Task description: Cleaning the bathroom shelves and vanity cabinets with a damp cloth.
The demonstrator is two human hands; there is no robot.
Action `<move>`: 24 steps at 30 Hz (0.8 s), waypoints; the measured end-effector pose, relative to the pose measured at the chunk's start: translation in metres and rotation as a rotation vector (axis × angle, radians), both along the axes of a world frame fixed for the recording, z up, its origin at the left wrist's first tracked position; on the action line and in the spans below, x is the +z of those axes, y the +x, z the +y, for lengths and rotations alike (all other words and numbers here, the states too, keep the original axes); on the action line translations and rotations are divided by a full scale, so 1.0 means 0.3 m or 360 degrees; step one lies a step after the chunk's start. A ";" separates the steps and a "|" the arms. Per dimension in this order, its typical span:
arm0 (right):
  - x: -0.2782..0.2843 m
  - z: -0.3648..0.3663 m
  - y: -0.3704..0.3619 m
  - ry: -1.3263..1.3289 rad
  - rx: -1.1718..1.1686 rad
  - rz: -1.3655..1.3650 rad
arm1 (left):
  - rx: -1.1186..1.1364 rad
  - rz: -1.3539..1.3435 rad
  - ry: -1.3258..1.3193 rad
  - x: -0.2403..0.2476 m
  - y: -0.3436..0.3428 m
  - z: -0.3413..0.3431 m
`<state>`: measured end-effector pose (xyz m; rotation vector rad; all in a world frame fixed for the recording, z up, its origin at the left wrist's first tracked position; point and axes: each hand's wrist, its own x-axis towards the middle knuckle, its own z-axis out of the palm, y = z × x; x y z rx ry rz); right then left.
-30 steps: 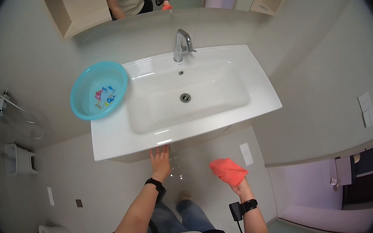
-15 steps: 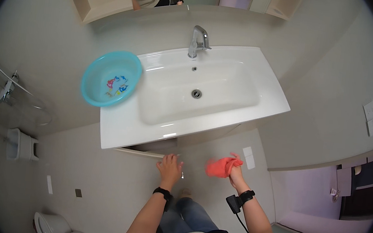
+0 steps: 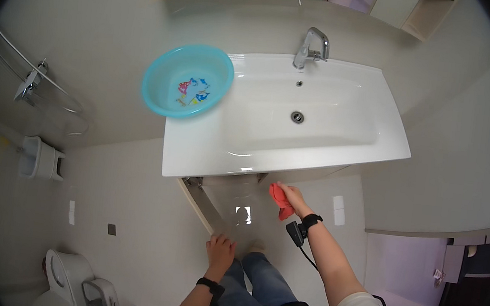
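My right hand is closed round a bunched red cloth, held just below the front edge of the white washbasin. Lower and to the left, my left hand has its fingers curled at the outer end of a pale cabinet door. This door stands swung out from beneath the basin, with metal hinges near its inner end. What lies deeper inside the cabinet is hidden by the basin top.
A light blue plastic tub with a coloured print rests on the basin's left end. Behind the sink bowl rises a chrome tap. A shower fitting is on the left wall, with a toilet at lower left.
The cabinet door has swung further out as my left hand moved down toward me. My right hand brought the red cloth closer under the basin's edge. The view has shifted.
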<state>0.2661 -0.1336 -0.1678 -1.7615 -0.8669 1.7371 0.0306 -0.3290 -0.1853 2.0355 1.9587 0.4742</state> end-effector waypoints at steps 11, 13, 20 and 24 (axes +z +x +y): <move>-0.242 0.136 -0.085 0.0039 -0.0355 -0.0458 | 0.0860 0.0204 -0.0067 -0.005 -0.392 -0.107; -0.226 0.136 -0.078 0.0010 -0.0339 -0.0328 | 0.0721 -0.0129 -0.0224 0.021 -0.413 -0.075; -0.216 0.133 -0.092 0.0222 -0.0391 -0.0312 | 0.0921 0.0079 -0.0239 -0.016 -0.403 -0.085; -0.276 -0.039 -0.017 0.0256 -0.0327 -0.0414 | 0.0920 0.0021 -0.0297 0.002 -0.394 -0.072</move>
